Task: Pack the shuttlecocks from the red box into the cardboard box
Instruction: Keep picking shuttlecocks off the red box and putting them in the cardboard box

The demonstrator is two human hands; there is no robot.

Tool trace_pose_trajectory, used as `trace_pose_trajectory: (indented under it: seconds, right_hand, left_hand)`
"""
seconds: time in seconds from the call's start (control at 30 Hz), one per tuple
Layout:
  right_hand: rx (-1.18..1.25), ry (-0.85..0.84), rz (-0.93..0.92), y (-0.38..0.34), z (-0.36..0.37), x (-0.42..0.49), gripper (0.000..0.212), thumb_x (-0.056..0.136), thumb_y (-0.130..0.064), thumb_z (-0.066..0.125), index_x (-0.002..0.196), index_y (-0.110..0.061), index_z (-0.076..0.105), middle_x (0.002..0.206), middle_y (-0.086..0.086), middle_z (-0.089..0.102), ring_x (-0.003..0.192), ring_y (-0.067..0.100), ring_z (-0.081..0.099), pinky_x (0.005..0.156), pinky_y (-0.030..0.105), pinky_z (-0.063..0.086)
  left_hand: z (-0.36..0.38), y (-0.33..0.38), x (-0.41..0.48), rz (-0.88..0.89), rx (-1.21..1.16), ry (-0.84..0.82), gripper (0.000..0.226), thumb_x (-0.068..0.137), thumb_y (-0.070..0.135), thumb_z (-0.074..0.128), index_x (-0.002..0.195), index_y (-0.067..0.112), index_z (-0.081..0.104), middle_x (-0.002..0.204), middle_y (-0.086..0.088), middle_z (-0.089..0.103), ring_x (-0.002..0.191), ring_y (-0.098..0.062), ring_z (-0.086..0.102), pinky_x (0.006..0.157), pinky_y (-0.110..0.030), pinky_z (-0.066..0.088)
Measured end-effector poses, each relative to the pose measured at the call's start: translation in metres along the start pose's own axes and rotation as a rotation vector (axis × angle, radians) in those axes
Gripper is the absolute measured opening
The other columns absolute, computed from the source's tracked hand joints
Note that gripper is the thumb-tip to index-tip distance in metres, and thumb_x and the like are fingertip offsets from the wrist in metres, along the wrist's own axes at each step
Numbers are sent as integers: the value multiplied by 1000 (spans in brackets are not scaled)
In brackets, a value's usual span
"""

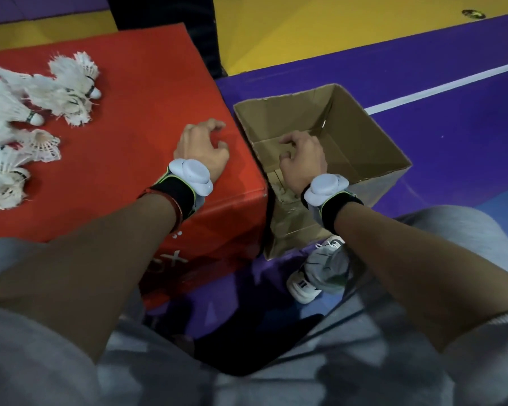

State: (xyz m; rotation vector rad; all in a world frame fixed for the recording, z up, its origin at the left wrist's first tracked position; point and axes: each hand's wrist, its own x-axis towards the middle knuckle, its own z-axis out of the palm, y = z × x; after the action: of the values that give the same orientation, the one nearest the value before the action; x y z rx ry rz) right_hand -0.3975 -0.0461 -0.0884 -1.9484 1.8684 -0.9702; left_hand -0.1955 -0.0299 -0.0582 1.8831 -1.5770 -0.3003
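The shuttlecocks (33,118) lie in a loose heap along the left edge of the red box (135,92), on its top, several overlapping and a few with frayed feathers. None is in a hand as far as can be seen.

The left hand (203,148) rests near the right edge of the red box, well apart from the heap, with its fingers loosely curled, tips on the red surface, holding nothing.

The cardboard box (373,142) stands on the floor (423,83) just beside the red box's right edge, its top open. Something pale shows low in its near left corner, too unclear to name.

The right hand (302,162) hangs over that opening with its fingers curled downward. I cannot tell whether they pinch anything.

Risks, as I judge them:
- The heap is far from both hands, so a long reach to the left could sweep shuttlecocks off the left edge.
- Grabbing tangled ones together may crush feathers or let one drop in the gap between the boxes.
- The cardboard box is light, and a knock from the wrist or the shoe (314,271) at its near corner could shift or tip it.
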Motion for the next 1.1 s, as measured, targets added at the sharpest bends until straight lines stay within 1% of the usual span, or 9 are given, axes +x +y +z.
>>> trace_pose_trajectory:
  seconds: [0.17,0.27,0.33,0.43,0.6,0.8,0.9,1.0,1.1]
  right_hand:
    - [42,-18,-110,-53,22,8,33,82,-8,55,109,-23,66,111,-5,65,110,20,53,82,35,48]
    - [76,-68,-207,-88,48,6,33,81,-9,54,109,-23,66,109,-7,66,106,18,54,80,34,48]
    - [89,-104,-253,-111,68,3,34,80,-10,52,107,-24,66,107,-7,66,104,18,55,80,35,49]
    - [50,-132,-290,-132,89,0,34,78,-11,51,105,-26,65,108,-7,65,104,20,54,78,35,47]
    - [95,-210,-377,-182,131,-15,33,79,-10,52,103,-27,66,105,-9,66,104,20,54,78,37,49]
    - [104,-297,-484,-234,175,-30,34,79,-11,52,107,-28,65,107,-10,65,107,18,53,79,38,50]
    - [105,-316,-512,-256,197,-34,37,80,-14,52,112,-28,62,110,-9,64,110,19,51,80,38,49]
    - [120,-310,-527,-268,211,-33,38,82,-16,53,118,-27,59,116,-8,61,113,20,50,81,36,48]
    - [141,-295,-539,-281,226,-31,40,85,-20,55,125,-24,55,124,-6,57,116,22,49,83,35,45]
  left_hand:
    - [-33,-38,5,-25,41,80,41,81,20,53,118,34,63,114,-2,66,100,-23,62,78,-33,53]
    - [-62,-74,5,-55,60,127,42,80,19,52,117,32,63,115,0,67,91,-23,64,70,-32,53]
    - [-82,-101,1,-96,68,165,43,78,22,49,118,32,62,119,-1,65,99,-22,64,75,-35,56]
    - [-101,-123,-9,-125,104,213,45,80,17,49,121,27,63,125,-5,61,119,-22,54,82,-32,50]
    - [-141,-170,-34,-139,223,336,47,77,10,50,120,19,64,119,-5,64,121,-29,48,89,-40,47]
    - [-168,-217,-50,-179,505,397,52,70,23,53,122,24,55,128,3,54,125,-29,41,102,-45,32]
    - [-177,-240,-58,-267,452,407,54,66,29,53,120,21,55,128,1,51,119,-31,43,92,-45,37]
    - [-178,-248,-58,-271,316,419,50,69,29,54,117,18,57,121,-2,54,110,-31,46,83,-45,42]
    - [-180,-255,-56,-254,177,427,44,74,27,52,115,15,59,115,-3,56,108,-29,49,86,-45,45]
